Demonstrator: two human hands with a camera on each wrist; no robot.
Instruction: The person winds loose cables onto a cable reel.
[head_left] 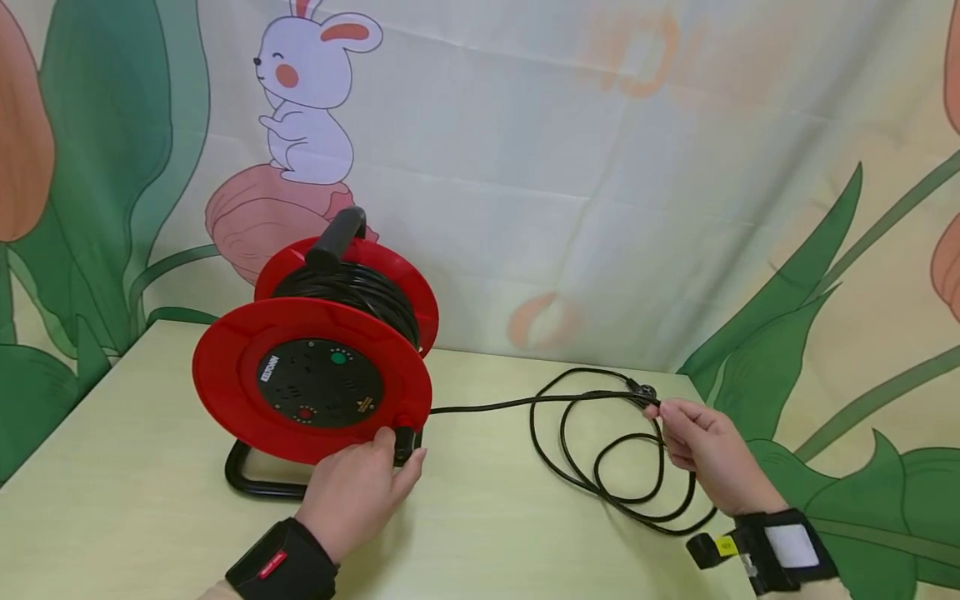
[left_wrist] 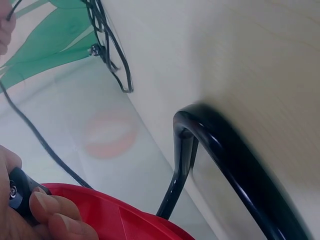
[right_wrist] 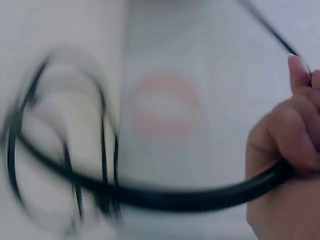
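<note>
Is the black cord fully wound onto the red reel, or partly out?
Partly out: the cord lies in loose loops on the table, beside the reel.

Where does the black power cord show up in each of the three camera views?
Head: the black cord loops on the table right of centre, pinched by the right hand.
Left wrist: top left, loops hanging past the table edge.
Right wrist: blurred, sweeping across the bottom into the hand.
Shared landmark: the pale orange blob on the backdrop.
</note>
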